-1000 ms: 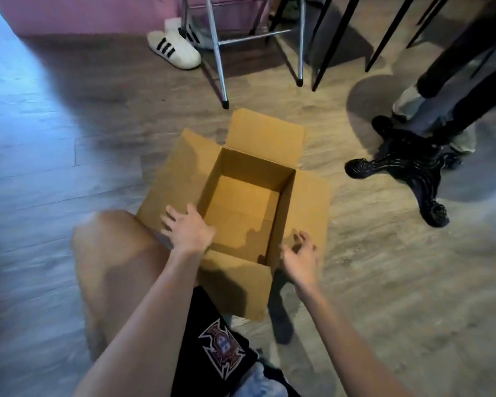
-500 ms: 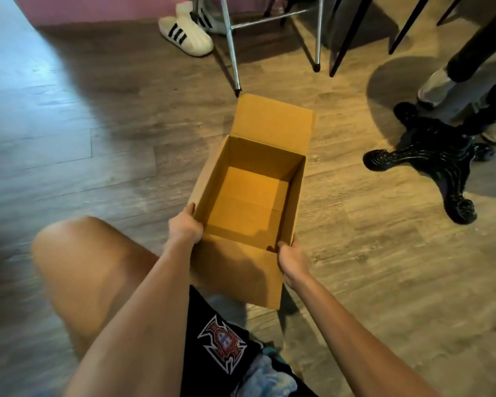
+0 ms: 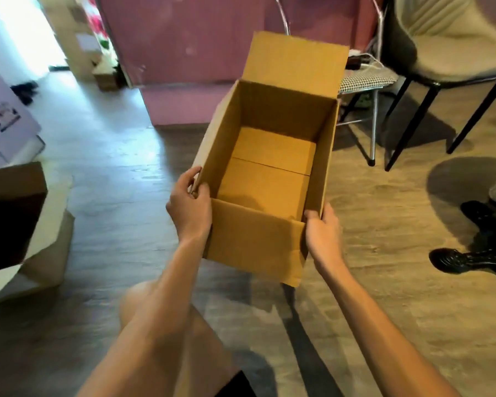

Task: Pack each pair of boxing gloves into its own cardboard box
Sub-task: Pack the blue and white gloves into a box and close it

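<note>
An empty cardboard box (image 3: 255,239) is held at the centre of the scene, just beyond a bare knee (image 3: 143,305), its far flap standing upright. We see the left hand (image 3: 188,207) with its grip closed round the near-left corner, fingers curled over the rim, and the right hand (image 3: 322,233) wrapped round the near-right corner. A second ago the box sat on the wooden floor (image 3: 398,296) with its side flaps splayed and the hands only reaching for it. Now the flaps are folded down along the sides and, by its shadow, the box appears lifted clear. We judge it ready for loading, though no boxing gloves are in view.

Another open box (image 3: 15,213) lies at the near left. A pale carton (image 3: 5,117) at the far left bears a printed label too blurred for us to read. A pink wall (image 3: 184,53) and a padded chair (image 3: 441,38) stand beyond.
</note>
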